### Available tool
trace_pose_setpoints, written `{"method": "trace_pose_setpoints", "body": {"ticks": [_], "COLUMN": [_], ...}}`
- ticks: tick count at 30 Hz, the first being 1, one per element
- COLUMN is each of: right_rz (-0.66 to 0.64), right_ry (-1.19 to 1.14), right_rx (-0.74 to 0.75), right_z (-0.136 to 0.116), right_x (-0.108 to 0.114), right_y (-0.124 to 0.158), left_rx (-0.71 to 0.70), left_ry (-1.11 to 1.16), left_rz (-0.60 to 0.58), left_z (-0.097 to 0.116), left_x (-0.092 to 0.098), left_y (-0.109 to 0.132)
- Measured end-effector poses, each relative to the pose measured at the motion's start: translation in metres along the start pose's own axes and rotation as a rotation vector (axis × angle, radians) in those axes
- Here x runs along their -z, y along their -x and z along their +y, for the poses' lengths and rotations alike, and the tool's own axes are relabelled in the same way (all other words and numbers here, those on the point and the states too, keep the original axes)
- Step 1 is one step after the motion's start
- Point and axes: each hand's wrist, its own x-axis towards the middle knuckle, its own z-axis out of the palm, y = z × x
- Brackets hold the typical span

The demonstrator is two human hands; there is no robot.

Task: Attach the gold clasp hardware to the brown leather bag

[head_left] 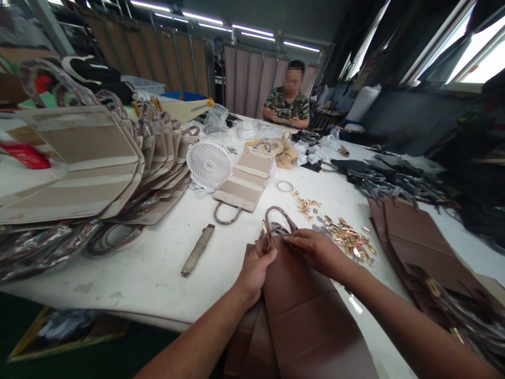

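A brown leather bag panel (311, 305) with a looped handle (278, 211) leans over the table's front edge towards me. My left hand (254, 273) pinches a small brown flap at the panel's top left, beside the handle's base. At the top right, my right hand (317, 250) has its fingers closed on the panel's upper edge near the other handle end; its fingertips are partly hidden. Gold metal fittings (351, 237) lie scattered just beyond the right hand. More brown panels show under the held one.
Stacked beige-lined bag panels (98, 152) fill the left side. A white fan (209, 164), a wrapped tool-like bar (198, 250) and a single panel (248, 179) lie mid-table. Brown panels (426, 237) lie at right. A person (290, 100) sits across the table.
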Motion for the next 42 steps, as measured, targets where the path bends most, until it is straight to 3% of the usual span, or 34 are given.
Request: {"method": "trace_pose_setpoints", "body": {"ticks": [6,12,17,25,42], "right_rz": [-0.049,0.015,-0.026,-0.191,-0.219], "right_ry": [-0.045,0.079,0.217,0.406,0.396], "right_rx": [0.036,-0.086,-0.139,-0.056,0.07], "right_z": [0.005,0.0,-0.008,-0.016,-0.004], "right_x": [0.004,-0.002,0.003,0.011,0.009], "right_y": [-0.005,-0.003,-0.006,-0.018,-0.02], "left_rx": [0.001,0.005,0.01,-0.022,-0.047], "left_ry": [-0.007,-0.011,-0.012,-0.041,-0.034], "left_rz": [0.01,0.051,0.053,0.054,0.034], "left_z": [0.001,0.0,0.0,-0.001,-0.002], "left_x": [0.0,-0.002,-0.003,-0.002,-0.004], "left_y": [-0.001,0.0,0.0,-0.001,0.001]}}
